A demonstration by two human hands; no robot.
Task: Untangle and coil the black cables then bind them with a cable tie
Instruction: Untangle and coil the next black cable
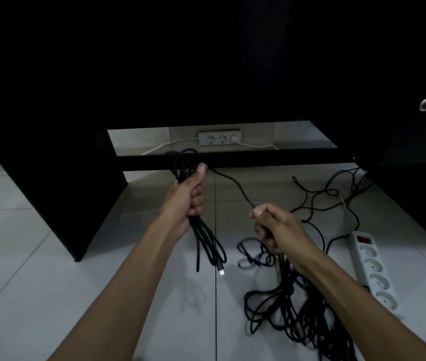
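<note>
My left hand [189, 196] gripping a looped bundle of thin black cable [208, 246], my right hand [274, 227] pinching its taut strand, tangled matte black cables [292, 308] on glossy white floor tiles [24, 256]

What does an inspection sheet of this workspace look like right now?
Surface: pale tiled floor.
Job's things: looped black cable bundle in left hand; no cable tie seen.
Clutter: tangled black cable pile on floor.
Grippers: left hand grips bundle; right hand pinches cable strand.
Cables: white power strip lies right.
Surroundings: dark desk; wall sockets.
</note>
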